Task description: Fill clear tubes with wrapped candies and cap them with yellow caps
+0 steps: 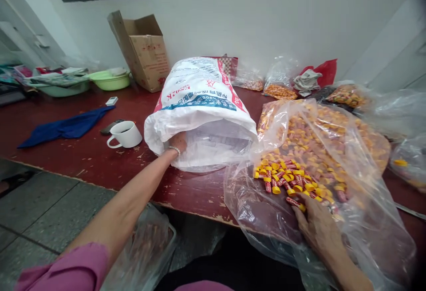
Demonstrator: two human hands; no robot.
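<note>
My left hand (179, 142), with a beaded bracelet at the wrist, reaches into the mouth of a white woven sack (199, 91) with red and blue print. The sack lies on its side, and its rim hides my left fingers. Over at the right, my right hand (317, 218) rests at the near edge of a heap of small red tubes with yellow caps (293, 178). One capped tube (295, 204) is held between its thumb and curled fingers. The heap spills from the mouth of a large clear plastic bag (359, 167), which holds many more.
A white mug (125, 134) with dark liquid stands left of the sack, near a blue cloth (65, 127). Behind are an open cardboard box (149, 58), a green basin (111, 81) and smaller filled bags (279, 90). Below the table's front edge (199, 204) hangs a plastic-lined bin (149, 237).
</note>
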